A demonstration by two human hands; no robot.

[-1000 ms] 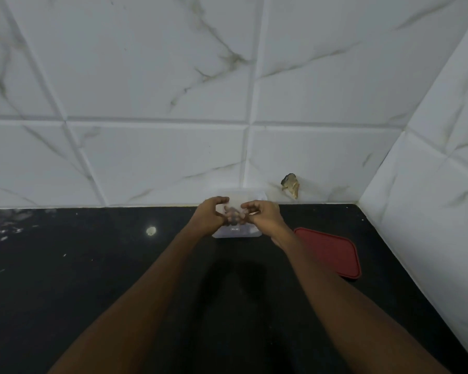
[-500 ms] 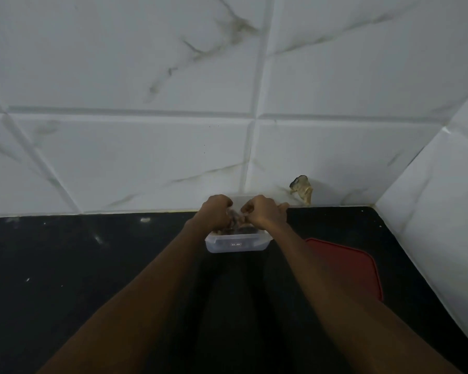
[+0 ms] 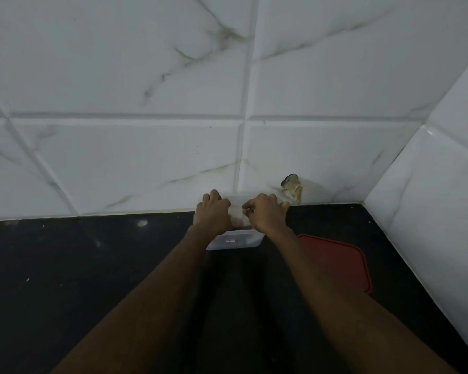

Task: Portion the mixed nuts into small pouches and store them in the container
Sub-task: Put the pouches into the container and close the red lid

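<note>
Your fingers [image 3: 214,197] curl tight: left hand [image 3: 212,215] and right hand [image 3: 266,214] both pinch the blurred pouch [image 3: 237,211] over the container [image 3: 234,242] at the back edge of the counter [image 3: 92,265]; the lid [image 3: 335,261] lies just right.

This looks like a home kitchen corner. A dark, polished stone desk [image 3: 92,265] fills the lower half, and glossy white marble-veined wall tiles [image 3: 119,76] rise behind it from 9 to 1 o'clock. A second tiled wall [image 3: 430,198] closes the corner at 3 o'clock. A clear plastic food container [image 3: 234,240] sits at center and a red lid [image 3: 335,260] lies at 4 o'clock.
</note>
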